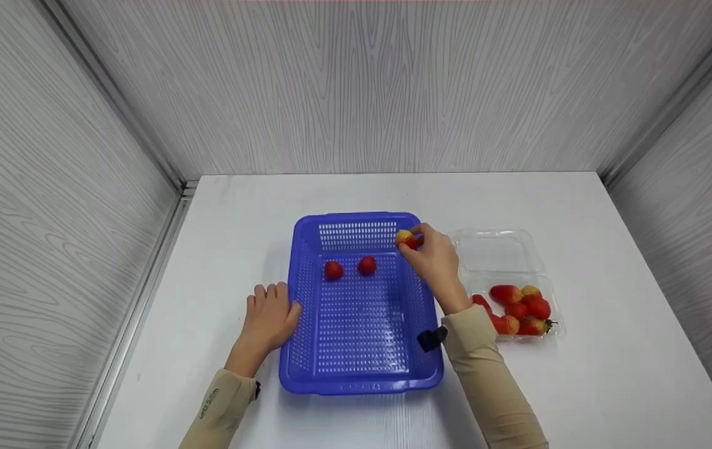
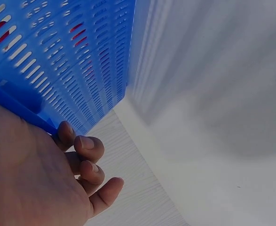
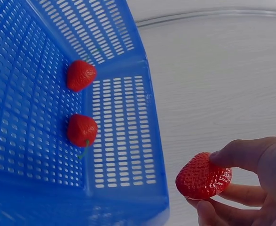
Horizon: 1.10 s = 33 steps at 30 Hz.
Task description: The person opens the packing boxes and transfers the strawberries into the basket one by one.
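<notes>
Left hand (image 1: 270, 316): at the basket's left edge, touching the rim, fingers loosely bent; whether they grip, cannot tell.
Right hand (image 1: 435, 259): well apart from the left; thumb and fingers pinch one strawberry (image 1: 405, 237), red and yellowish, by the basket's far right corner.
Blue basket (image 1: 362, 385): on table (image 1: 618, 374); two red strawberries (image 1: 367, 265) inside, near its far edge.
Clear container (image 1: 498, 251): between basket and table's right edge, lid open, several strawberries (image 1: 516, 310) inside.

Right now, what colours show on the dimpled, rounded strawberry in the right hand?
The held strawberry is red and yellow; the head view shows both best.
</notes>
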Each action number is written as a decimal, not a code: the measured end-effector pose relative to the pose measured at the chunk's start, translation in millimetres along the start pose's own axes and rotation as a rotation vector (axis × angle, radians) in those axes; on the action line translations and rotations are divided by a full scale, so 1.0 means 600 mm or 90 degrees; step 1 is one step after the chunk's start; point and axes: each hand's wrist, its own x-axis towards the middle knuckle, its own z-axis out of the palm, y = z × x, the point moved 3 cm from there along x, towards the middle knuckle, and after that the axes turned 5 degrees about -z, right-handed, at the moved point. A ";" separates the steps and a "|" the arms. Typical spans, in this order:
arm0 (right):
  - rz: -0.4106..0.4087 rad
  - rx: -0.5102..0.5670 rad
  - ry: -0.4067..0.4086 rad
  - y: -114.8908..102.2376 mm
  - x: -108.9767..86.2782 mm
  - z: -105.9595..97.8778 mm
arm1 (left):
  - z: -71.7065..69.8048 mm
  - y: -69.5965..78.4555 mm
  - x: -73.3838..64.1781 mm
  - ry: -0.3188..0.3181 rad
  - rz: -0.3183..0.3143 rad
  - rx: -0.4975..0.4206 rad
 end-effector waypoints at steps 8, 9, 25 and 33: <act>0.010 0.029 -0.040 0.002 0.007 0.039 | 0.003 0.000 -0.002 -0.011 -0.005 0.003; 0.013 0.027 -0.046 0.002 0.007 0.042 | 0.003 0.000 -0.003 -0.013 -0.005 0.004; -0.016 -0.098 -0.070 0.018 0.026 0.096 | 0.000 0.001 0.001 -0.016 -0.007 0.002; -0.018 -0.127 -0.101 0.019 0.026 0.130 | -0.001 0.000 0.001 -0.015 -0.011 0.006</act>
